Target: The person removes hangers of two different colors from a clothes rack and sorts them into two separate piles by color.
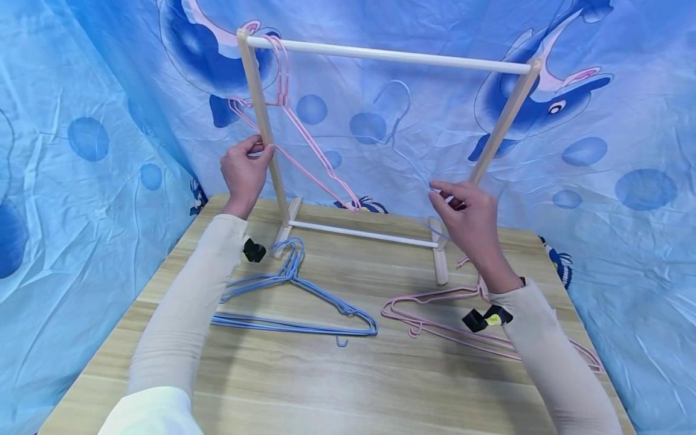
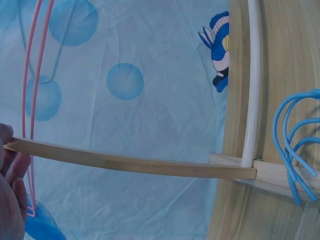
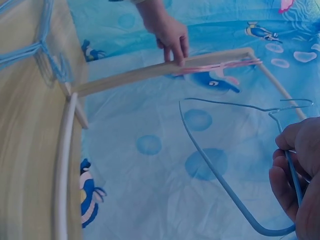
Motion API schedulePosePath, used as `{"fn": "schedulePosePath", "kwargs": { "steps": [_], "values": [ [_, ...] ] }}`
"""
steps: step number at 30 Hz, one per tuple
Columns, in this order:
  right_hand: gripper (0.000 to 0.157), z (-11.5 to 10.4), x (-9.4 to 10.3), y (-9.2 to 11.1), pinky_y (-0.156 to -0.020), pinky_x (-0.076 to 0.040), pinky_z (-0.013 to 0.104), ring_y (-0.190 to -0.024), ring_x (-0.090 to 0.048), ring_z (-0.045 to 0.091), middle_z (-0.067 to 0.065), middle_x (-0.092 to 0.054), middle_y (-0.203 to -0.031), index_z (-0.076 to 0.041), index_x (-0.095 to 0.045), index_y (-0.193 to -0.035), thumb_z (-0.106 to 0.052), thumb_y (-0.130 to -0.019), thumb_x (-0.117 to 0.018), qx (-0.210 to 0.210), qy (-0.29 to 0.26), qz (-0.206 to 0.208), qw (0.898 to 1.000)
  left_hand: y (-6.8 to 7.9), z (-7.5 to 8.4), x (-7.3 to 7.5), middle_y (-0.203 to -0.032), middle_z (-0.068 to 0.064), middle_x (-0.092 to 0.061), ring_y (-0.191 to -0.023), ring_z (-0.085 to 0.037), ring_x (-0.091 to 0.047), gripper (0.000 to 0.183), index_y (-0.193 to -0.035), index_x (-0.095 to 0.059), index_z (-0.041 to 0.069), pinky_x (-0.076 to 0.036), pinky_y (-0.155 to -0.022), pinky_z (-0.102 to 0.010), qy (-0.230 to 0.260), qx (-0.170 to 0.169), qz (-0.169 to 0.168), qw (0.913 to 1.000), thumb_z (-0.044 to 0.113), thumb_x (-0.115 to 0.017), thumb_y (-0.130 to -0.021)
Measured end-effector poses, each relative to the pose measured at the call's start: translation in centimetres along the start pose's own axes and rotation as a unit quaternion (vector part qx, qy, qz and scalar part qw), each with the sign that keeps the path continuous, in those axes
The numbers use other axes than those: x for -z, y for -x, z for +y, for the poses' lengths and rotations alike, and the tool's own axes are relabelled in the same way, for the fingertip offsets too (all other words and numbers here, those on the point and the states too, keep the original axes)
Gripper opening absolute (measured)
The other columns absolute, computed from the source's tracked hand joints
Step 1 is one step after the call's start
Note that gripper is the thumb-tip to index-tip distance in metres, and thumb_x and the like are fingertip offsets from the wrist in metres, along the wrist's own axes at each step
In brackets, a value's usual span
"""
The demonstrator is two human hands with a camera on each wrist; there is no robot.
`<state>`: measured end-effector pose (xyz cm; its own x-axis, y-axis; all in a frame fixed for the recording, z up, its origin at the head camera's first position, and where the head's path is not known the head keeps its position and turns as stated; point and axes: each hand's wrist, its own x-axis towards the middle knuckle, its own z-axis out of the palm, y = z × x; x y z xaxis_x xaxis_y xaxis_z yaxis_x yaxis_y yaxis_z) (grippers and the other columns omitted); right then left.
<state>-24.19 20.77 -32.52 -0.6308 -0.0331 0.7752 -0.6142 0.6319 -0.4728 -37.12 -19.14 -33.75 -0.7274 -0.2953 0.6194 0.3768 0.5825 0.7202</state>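
Note:
My left hand (image 1: 246,172) grips the left wooden post (image 1: 255,84) of a small garment rack, thumb and fingers on either side of it. My right hand (image 1: 472,217) pinches a blue clothes hanger (image 3: 216,173) by one sloping arm. That hanger is raised in front of the rack, its hook upward and below the white top bar (image 1: 391,54). Pink hangers (image 1: 311,141) hang from the left end of this bar, close beside my left hand. In the left wrist view only part of the left hand shows, at the post.
Blue hangers (image 1: 293,278) lie stacked on the wooden table (image 1: 337,386) at left. Pink hangers (image 1: 429,297) lie at right, partly under my right forearm. The rack's lower white bar (image 1: 361,234) runs between its feet. A blue patterned cloth (image 1: 625,254) surrounds the table.

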Motion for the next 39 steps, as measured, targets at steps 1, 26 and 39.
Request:
{"fn": "schedulePosePath", "kwargs": {
  "steps": [1, 26, 39],
  "values": [
    [0.015, 0.2, 0.0, 0.3, -0.059, -0.043, 0.008, -0.060, -0.053, -0.005, 0.010, -0.072, -0.082, -0.007, -0.082, -0.105, -0.008, -0.091, -0.077, 0.003, 0.005, 0.000, 1.000, 0.0, 0.0, 0.0, -0.110, -0.006, -0.078, -0.093, -0.018, -0.076, 0.036, -0.125, -0.076, 0.015, -0.060, -0.079, -0.028, 0.000, 0.000, 0.000, 1.0000, 0.038, -0.071, -0.097],
    [0.015, 3.8, -3.1, 7.2, -0.049, -0.036, 0.019, -0.053, -0.047, 0.009, 0.001, -0.068, -0.072, -0.006, -0.081, -0.107, -0.011, -0.095, -0.074, -0.031, 0.010, -0.099, 0.995, 0.0, 0.1, 0.1, -0.109, -0.006, -0.078, -0.092, -0.019, -0.076, 0.035, -0.124, -0.076, 0.015, -0.061, -0.082, -0.031, 0.005, -0.006, 0.000, 1.0000, 0.035, -0.072, -0.097],
    [0.018, 3.4, -6.6, 10.5, -0.044, -0.039, 0.022, -0.051, -0.050, 0.006, 0.002, -0.065, -0.067, -0.003, -0.079, -0.112, -0.009, -0.098, -0.070, -0.097, -0.098, -0.193, 0.972, 0.0, 0.1, 0.1, -0.110, -0.006, -0.078, -0.093, -0.019, -0.076, 0.036, -0.125, -0.075, 0.014, -0.061, -0.084, -0.032, 0.005, -0.002, -0.002, 1.0000, 0.035, -0.073, -0.096]
  ]
}}
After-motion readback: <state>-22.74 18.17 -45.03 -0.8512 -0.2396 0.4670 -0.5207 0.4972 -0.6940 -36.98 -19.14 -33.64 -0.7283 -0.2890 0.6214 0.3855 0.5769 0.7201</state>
